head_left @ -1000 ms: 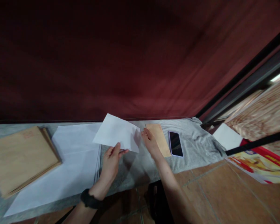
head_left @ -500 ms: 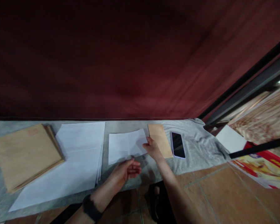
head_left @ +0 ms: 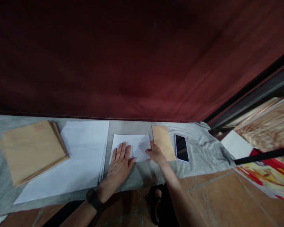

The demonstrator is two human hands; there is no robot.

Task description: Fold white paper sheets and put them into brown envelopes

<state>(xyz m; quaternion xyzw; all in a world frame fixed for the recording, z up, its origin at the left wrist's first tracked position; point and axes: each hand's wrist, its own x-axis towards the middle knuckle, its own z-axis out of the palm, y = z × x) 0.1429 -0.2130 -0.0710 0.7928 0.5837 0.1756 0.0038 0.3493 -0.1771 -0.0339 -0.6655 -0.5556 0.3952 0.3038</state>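
Note:
A folded white sheet of paper point(head_left: 139, 142) lies on the grey cloth in the middle. My left hand point(head_left: 120, 160) rests flat on its left part, fingers stretched out and a dark watch on the wrist. At the sheet's right edge my right hand point(head_left: 155, 153) pinches the paper between thumb and fingers. Just beyond that hand is a brown envelope point(head_left: 165, 142), lying flat. Further right a phone point(head_left: 181, 148) with a dark screen and a pale purple edge lies face up.
A stack of brown envelopes point(head_left: 33, 151) overlaps large white sheets point(head_left: 85, 157) at the left. Grey cloth point(head_left: 203, 151) covers the narrow surface, backed by dark red fabric point(head_left: 142, 69). A colourful printed box point(head_left: 269, 173) stands on the tiled floor point(head_left: 217, 192) at right.
My left hand has moved up from below the sheet and now lies flat on it with fingers spread. My right hand still grips the right edge.

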